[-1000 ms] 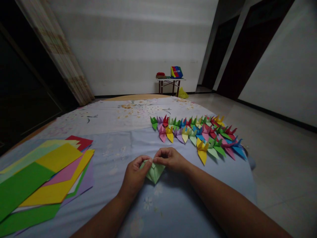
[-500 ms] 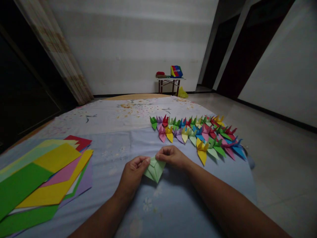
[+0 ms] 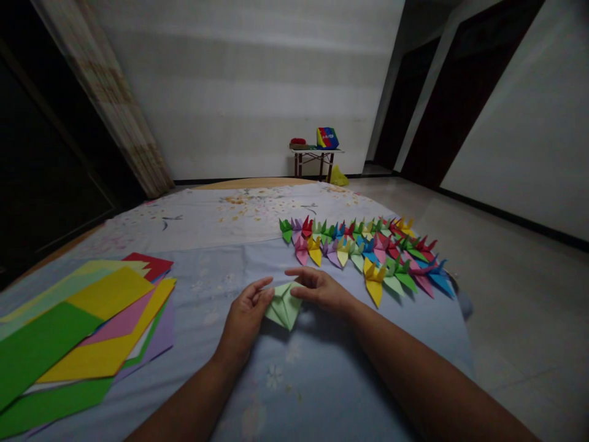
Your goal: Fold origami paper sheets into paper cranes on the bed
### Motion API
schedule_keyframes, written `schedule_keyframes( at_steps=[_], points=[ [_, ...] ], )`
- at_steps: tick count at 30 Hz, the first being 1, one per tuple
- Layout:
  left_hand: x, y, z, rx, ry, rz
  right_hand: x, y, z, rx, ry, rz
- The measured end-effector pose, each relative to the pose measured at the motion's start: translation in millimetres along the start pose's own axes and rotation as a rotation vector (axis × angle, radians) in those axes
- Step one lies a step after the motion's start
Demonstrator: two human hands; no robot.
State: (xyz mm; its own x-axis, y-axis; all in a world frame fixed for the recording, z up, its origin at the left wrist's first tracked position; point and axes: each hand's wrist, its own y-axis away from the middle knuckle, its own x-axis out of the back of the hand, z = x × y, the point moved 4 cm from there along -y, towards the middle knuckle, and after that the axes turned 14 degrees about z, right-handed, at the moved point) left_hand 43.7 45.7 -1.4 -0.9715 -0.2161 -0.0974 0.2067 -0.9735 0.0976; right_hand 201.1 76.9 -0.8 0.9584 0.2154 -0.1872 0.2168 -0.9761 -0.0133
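A light green folded paper piece (image 3: 282,305) lies on the pale blue sheet (image 3: 331,368) between my hands. My left hand (image 3: 246,313) rests against its left edge with the thumb and fingers apart. From the right, my right hand (image 3: 317,287) reaches over it, fingers stretched out, and the fingertips press on its top right corner. Neither hand lifts the paper off the sheet.
Several finished origami cranes (image 3: 368,252) in many colours lie in rows to the right. A fanned stack of coloured paper sheets (image 3: 78,325) sits at the left. A small table (image 3: 316,161) stands by the far wall, and bare floor (image 3: 519,294) lies to the right.
Both hands have let go of their pinch on the green paper. Their fingers have stretched out, and the paper now lies flatter on the sheet.
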Motion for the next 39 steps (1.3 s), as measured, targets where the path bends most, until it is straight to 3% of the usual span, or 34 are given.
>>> schedule_keyframes(
  at_steps=[14, 20, 26, 39],
  points=[
    [-7.5, 1, -1, -0.079, -0.065, -0.055, 3, -2, 2, 0.070, 0.141, 0.167],
    [8.6, -1, 9, -0.394, -0.329, 0.227, 6, -4, 1, 0.088, 0.136, 0.219],
    [1.0, 12, 18, -0.560, -0.488, 0.118, 7, -4, -1, 0.110, 0.140, 0.257],
    [-2.0, 11, 11, -0.372, -0.387, 0.106, -1, -1, -1, 0.099, 0.113, 0.200]
  ],
)
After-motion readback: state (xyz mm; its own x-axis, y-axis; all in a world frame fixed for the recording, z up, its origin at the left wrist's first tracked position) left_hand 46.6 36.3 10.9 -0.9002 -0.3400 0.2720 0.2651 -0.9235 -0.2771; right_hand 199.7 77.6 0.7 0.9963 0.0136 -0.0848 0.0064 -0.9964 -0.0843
